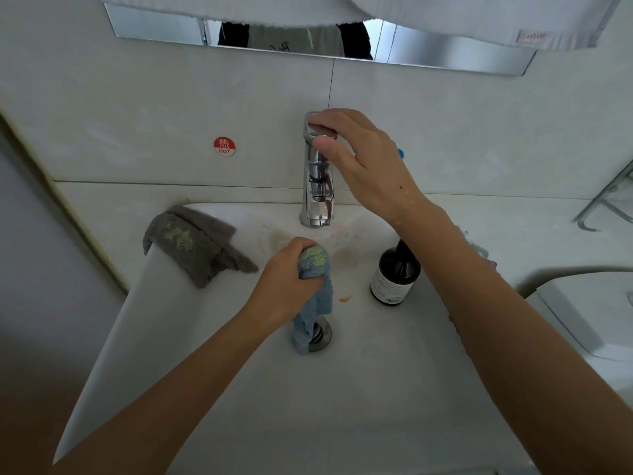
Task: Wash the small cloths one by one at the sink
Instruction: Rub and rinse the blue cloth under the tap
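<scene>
Both our hands are busy at the sink: our left hand (291,279) is balled tight around a blue cloth (314,296), fingers curled right round its bunched top, while the loose end dangles down over the metal drain (322,334) in the bottom of the basin. Our right hand (359,159) is up on the chrome tap (318,173), fingers laid over the lever on top and the thumb tucked against its front edge. We cannot tell whether any water is coming out of the spout.

So the blue cloth sits just below and in front of the tap, well under our right hand and wholly in our left. A second one, a grey cloth (195,245) with pale blotches, lies crumpled over the back left corner of the white sink (205,337), apart from both hands. On the right side of the basin a dark bottle (394,272) with a pale label stands just beside our right forearm. Brownish stains mark the basin below the tap, and there's a small orange smear near the drain.

Behind it all, pale wall tiles, a round red HOT sticker (224,146) left of the tap, a strip of mirror (308,39) above, and white fabric (411,12) hanging over its top edge.
</scene>
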`<state>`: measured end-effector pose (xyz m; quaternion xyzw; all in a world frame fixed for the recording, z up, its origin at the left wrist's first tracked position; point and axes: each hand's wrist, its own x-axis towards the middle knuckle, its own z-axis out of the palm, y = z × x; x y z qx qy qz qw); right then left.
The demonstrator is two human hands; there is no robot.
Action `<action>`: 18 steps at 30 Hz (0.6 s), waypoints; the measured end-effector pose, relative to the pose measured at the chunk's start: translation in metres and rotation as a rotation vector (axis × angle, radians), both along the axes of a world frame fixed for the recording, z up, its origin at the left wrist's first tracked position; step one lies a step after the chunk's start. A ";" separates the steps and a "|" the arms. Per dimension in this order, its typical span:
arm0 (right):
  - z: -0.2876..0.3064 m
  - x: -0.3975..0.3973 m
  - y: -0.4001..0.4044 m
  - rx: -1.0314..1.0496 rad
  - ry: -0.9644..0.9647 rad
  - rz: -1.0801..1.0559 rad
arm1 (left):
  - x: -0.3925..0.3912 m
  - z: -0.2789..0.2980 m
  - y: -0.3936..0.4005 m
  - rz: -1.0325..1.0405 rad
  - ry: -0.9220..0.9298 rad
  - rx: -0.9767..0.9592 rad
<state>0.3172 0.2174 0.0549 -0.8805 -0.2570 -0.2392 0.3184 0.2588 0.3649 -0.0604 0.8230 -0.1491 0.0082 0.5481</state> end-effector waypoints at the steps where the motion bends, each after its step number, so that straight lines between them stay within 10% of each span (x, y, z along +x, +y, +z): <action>1: 0.001 0.000 0.001 0.009 0.001 -0.003 | 0.000 0.000 0.000 0.002 0.002 -0.003; 18: 0.010 0.001 0.004 0.037 0.043 -0.041 | 0.000 -0.001 -0.002 -0.002 0.044 0.004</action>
